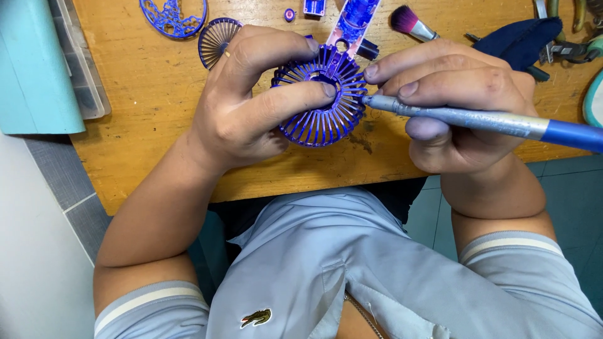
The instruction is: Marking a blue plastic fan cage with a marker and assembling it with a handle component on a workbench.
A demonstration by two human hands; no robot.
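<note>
A worn wooden bench (157,94) fills the head view. His left hand (251,94) closes thumb and fingers around a round purple fan grille (321,100), held above the bench edge; the right hand (452,100) pinches a blue-handled tool (490,122), its tip touching the grille's rim.

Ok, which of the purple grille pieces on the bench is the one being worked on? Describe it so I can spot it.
Start at the wooden workbench and go to its near edge, between the two hands. The left hand grips a round purple slatted fan grille with an open centre, while the right hand puts a blue-handled tool to its rim. Unlike the smaller flat grille lying loose further back, it is held and domed.
</note>
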